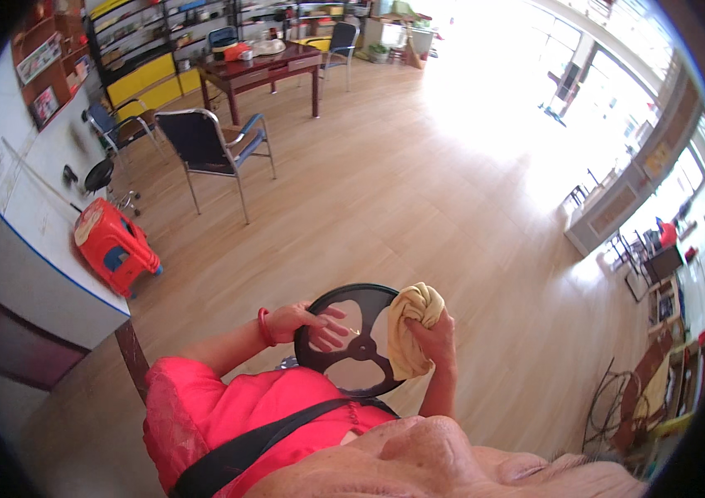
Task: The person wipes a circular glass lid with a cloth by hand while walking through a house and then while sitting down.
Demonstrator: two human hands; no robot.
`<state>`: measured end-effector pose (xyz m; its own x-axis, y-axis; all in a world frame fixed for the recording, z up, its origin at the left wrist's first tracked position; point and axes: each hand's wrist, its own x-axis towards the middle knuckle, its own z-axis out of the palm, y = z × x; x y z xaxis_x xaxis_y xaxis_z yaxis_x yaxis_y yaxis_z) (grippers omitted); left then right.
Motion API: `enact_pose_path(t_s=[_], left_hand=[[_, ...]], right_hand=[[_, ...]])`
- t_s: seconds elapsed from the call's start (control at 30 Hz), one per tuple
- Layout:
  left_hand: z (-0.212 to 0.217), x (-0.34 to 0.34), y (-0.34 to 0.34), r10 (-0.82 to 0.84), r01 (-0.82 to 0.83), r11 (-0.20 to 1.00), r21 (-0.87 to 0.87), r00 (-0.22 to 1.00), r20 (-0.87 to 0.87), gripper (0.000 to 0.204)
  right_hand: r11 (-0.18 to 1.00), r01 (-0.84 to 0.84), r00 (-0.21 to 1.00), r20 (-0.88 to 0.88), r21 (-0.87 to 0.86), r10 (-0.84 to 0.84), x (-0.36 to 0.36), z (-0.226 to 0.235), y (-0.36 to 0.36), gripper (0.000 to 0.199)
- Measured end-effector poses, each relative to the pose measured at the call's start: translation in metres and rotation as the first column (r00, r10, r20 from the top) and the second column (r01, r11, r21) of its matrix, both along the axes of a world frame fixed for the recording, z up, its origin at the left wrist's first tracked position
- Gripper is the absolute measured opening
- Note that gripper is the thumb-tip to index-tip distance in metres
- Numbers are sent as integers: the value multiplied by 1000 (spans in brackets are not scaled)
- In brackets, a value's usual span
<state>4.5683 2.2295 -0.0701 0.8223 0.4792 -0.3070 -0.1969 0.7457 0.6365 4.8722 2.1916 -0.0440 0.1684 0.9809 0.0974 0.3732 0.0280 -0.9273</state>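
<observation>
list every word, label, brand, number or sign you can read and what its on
No text can be read.
Rectangular pale panel on the brown wooden wall rack: any print is too small and blurred.
Round black spoked frame and crumpled yellow cloth: no writing visible.

The dark round frame (361, 347) looks like smooth plastic, the yellow cloth (404, 342) matt and softly creased; the red stool (112, 232) seems glossy plastic, the table (292, 57) polished wood, the floor (352, 216) smooth and wood-grained
</observation>
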Motion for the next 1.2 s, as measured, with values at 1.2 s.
enact_pose_path(t_s=[1.2], left_hand=[[-43, -35, 566, 804, -807, 587, 55, 590, 78, 34]], right_hand=[[942, -334, 690, -688, -27, 225, -43, -102, 716, 28]])
